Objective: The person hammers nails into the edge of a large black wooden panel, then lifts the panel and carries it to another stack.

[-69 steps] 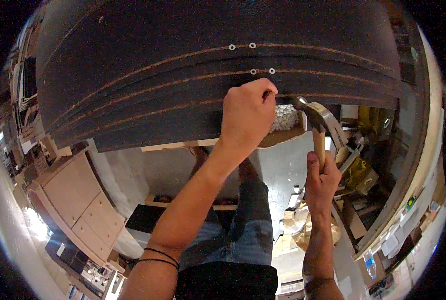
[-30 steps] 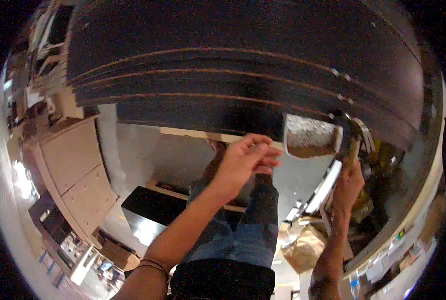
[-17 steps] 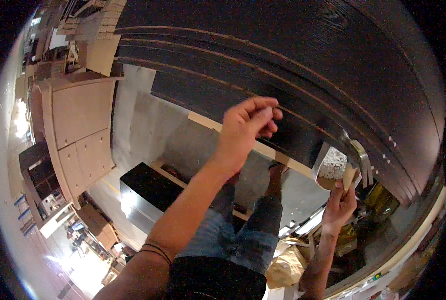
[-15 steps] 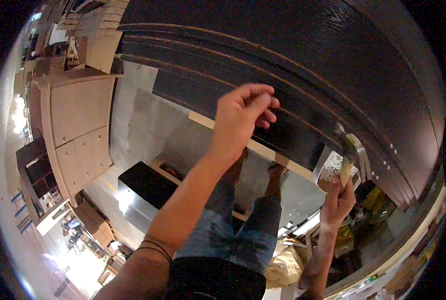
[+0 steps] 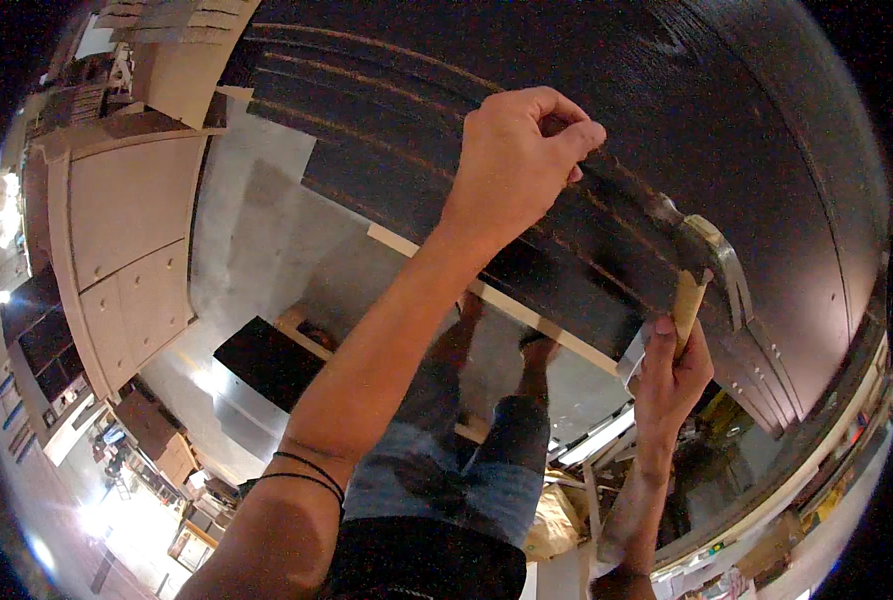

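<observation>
Head view: I see the right hand (image 5: 674, 382) clamped on the hammer (image 5: 690, 300) over the dark boards (image 5: 756, 120); its handle axis runs up and slightly right, striking face up-left. The left hand (image 5: 521, 165), fingertips together, contents indeterminable, sits higher than in the earlier frame.

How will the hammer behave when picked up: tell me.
The hammer probably feels top-heavy, its chunky metal head sitting on a slim handle. The handle, apparently wooden, looks straight, so it should stay stiff. The curved claw may make the hammer rock when laid down.
</observation>
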Demonstrator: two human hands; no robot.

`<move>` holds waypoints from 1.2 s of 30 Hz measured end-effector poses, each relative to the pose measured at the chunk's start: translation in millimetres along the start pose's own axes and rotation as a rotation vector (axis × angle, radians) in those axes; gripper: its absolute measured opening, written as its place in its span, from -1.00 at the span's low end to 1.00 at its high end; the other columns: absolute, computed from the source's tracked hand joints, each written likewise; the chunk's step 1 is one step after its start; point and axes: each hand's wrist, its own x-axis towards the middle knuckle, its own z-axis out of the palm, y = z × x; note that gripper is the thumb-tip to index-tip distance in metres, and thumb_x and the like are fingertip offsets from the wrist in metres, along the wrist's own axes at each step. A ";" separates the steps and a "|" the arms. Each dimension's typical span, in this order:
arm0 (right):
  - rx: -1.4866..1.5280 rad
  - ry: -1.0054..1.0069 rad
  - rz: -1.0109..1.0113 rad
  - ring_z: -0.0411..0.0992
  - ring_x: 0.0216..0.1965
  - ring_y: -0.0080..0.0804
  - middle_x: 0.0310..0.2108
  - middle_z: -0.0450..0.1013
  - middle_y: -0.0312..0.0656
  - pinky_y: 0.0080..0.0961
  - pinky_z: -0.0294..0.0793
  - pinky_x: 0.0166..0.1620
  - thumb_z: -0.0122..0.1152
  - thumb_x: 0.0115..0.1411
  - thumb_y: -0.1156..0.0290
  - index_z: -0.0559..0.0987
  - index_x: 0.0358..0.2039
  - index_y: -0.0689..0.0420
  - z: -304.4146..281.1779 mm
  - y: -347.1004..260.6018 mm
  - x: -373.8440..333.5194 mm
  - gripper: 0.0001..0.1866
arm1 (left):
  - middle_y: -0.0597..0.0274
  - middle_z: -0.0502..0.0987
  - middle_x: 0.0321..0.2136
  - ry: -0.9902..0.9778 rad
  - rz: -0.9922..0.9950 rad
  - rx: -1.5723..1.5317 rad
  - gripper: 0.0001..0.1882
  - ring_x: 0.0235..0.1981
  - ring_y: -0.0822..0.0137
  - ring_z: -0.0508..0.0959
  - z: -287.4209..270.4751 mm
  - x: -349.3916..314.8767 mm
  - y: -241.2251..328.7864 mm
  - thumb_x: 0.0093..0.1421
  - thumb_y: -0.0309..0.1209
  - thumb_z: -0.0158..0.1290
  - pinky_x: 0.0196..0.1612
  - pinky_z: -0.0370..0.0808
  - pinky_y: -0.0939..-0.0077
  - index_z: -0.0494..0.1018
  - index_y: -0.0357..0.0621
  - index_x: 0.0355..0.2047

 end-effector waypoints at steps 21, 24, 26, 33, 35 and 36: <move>-0.033 0.131 -0.272 0.11 -0.55 -0.75 -0.60 0.23 -0.50 -0.75 0.03 -0.51 0.07 0.24 0.32 0.47 -0.32 0.20 19.5 -69.8 15.3 -0.81 | 0.29 0.53 -0.64 0.014 0.096 0.217 -0.78 -0.65 0.55 0.46 -30.5 -1.4 -8.6 0.16 -0.37 0.03 -0.56 0.39 0.64 0.57 -0.18 -0.26; -0.088 0.218 -0.455 0.17 -0.58 -0.65 -0.64 0.25 -0.44 -0.66 0.10 -0.53 0.07 0.24 0.26 0.46 -0.36 0.20 26.6 -60.5 23.6 -0.77 | 0.30 0.53 -0.62 0.041 0.112 0.154 -0.77 -0.65 0.55 0.43 -34.7 -7.8 -16.9 0.19 -0.39 0.00 -0.57 0.37 0.66 0.55 -0.17 -0.20; -0.345 0.076 -0.404 0.25 -0.65 -0.50 -0.71 0.27 -0.28 -0.50 0.21 -0.56 0.05 0.25 0.18 0.44 -0.41 0.18 34.6 -50.6 36.2 -0.70 | 0.29 0.54 -0.60 0.039 0.097 0.165 -0.76 -0.63 0.55 0.44 -33.9 -12.1 -21.1 0.20 -0.39 -0.01 -0.56 0.38 0.67 0.54 -0.16 -0.18; -0.215 0.192 -0.462 0.37 -0.65 -0.05 -0.67 0.38 0.01 -0.28 0.32 -0.54 0.09 0.22 0.21 0.42 -0.41 0.19 29.3 -67.4 25.7 -0.72 | 0.28 0.56 -0.57 0.054 0.126 0.134 -0.75 -0.60 0.55 0.45 -33.9 -11.4 -21.4 0.21 -0.40 -0.03 -0.50 0.42 0.66 0.53 -0.15 -0.14; -0.287 0.181 -0.526 0.37 -0.64 -0.02 -0.68 0.37 0.01 -0.25 0.32 -0.54 0.09 0.22 0.21 0.42 -0.43 0.18 39.0 -54.2 32.4 -0.73 | 0.28 0.56 -0.57 0.055 0.124 0.142 -0.74 -0.60 0.55 0.45 -34.7 -11.2 -25.4 0.21 -0.40 -0.04 -0.50 0.42 0.67 0.53 -0.15 -0.13; -0.543 -0.074 -0.266 0.36 -0.63 0.06 -0.69 0.35 0.01 -0.22 0.31 -0.55 0.07 0.23 0.21 0.38 -0.49 0.16 35.9 -54.1 41.9 -0.71 | 0.28 0.56 -0.57 0.061 0.138 0.154 -0.74 -0.60 0.56 0.45 -35.3 -8.4 -24.2 0.21 -0.41 -0.04 -0.49 0.42 0.67 0.53 -0.15 -0.13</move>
